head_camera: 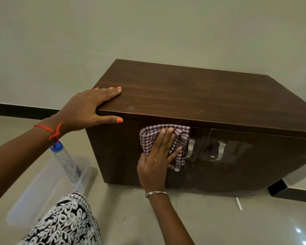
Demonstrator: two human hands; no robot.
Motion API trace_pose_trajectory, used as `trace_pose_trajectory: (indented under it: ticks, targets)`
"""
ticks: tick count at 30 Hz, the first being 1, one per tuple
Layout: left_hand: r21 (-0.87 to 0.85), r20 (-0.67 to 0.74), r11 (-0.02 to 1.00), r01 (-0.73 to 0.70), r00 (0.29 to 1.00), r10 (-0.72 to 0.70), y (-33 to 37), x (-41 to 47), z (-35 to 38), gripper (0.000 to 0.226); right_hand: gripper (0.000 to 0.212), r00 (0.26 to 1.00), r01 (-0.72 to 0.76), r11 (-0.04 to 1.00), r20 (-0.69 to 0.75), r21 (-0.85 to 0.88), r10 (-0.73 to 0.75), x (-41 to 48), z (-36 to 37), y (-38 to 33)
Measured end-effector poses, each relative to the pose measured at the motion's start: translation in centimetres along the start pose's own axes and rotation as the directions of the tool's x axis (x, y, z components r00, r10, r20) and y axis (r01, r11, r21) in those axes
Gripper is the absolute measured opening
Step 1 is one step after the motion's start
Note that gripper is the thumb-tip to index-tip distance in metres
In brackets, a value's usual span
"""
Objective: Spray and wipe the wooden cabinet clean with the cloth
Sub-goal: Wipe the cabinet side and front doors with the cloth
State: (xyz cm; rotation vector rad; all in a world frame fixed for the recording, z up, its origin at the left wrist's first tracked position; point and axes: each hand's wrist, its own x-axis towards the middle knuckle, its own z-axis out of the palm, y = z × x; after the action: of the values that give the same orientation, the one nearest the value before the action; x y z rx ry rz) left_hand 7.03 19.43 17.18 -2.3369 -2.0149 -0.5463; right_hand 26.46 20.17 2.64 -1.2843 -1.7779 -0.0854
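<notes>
Cabinet [193, 92] mid-wipe: your right hand [157, 156] pressed the cloth [180, 137] flat-fingered on the left door [124, 152]; left hand [88, 106], spread, steadied the top; right door [245, 161] apparently remained.

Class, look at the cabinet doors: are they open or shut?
Shut. Both doors lie flush with the cabinet front, only a thin seam between them.

Right hand [157, 156] flat, pressing checked cloth [177, 138] against left cabinet [193, 91] door. Left hand [92, 106] rests open on top's corner.
</notes>
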Motion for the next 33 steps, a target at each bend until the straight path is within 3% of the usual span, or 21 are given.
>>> trace_pose_trajectory:
  ticks: [3, 9, 12, 14, 16, 20, 24, 26, 30, 31, 33]
  targets:
    - [0.009, 0.039, 1.000, 0.002, 0.999, -0.003, 0.3, 0.0, -0.3, 0.104, 0.084, 0.991, 0.112, 0.992, 0.084, -0.061, -0.107, -2.3, 0.0, 3.6]
    - [0.097, 0.108, 0.993, -0.062, 0.993, 0.051, 1.3, 0.0, -1.1, 0.106, 0.084, 0.979, -0.206, 0.945, 0.061, 0.253, 0.197, -1.3, -0.2, -0.9]
    - [0.165, 0.099, 0.973, -0.163, 0.984, 0.148, 3.1, 1.3, -1.1, 0.102, 0.084, 0.996, 0.000, 0.995, 0.088, 0.098, -0.009, -1.4, 0.7, 0.7]
    - [0.180, 0.080, 0.957, -0.225, 0.974, 0.214, 4.7, 2.5, -0.9, 0.101, 0.084, 0.963, 0.196, 0.981, 0.186, 0.012, -0.195, -3.0, 1.1, 3.8]
    - [0.182, 0.080, 0.937, -0.298, 0.954, 0.288, 6.3, 3.7, 0.0, 0.100, 0.085, 0.917, 0.314, 0.947, 0.281, -0.065, -0.285, -4.4, 0.9, 7.3]
    - [0.176, 0.133, 0.890, -0.421, 0.906, 0.402, 8.9, 5.3, 2.4, 0.096, 0.086, 0.910, 0.306, 0.944, 0.331, -0.124, -0.251, -5.1, -0.6, 10.9]
    - [0.156, 0.135, 0.901, -0.404, 0.913, 0.386, 9.0, 5.8, 2.9, 0.094, 0.085, 0.906, 0.272, 0.958, 0.361, -0.090, -0.223, -5.1, 0.3, 9.4]
    - [0.166, 0.141, 0.895, -0.414, 0.908, 0.394, 8.9, 5.7, 3.0, 0.091, 0.083, 0.797, 0.414, 0.907, 0.511, -0.075, -0.322, -5.5, 0.8, 9.9]
    - [0.199, 0.132, 0.890, -0.409, 0.912, 0.389, 8.8, 5.7, 3.1, 0.089, 0.079, 0.422, 0.714, 0.700, 0.795, 0.004, -0.435, -7.0, 1.1, 16.0]
    - [0.202, 0.133, 0.890, -0.408, 0.912, 0.388, 8.8, 5.7, 3.1, 0.088, 0.078, 0.383, 0.753, 0.658, 0.815, -0.003, -0.435, -6.7, 0.8, 17.7]
    - [0.211, 0.136, 0.889, -0.406, 0.913, 0.385, 8.9, 5.8, 3.2, 0.088, 0.072, 0.407, 0.789, 0.612, 0.796, -0.058, -0.448, -5.6, -0.4, 19.7]
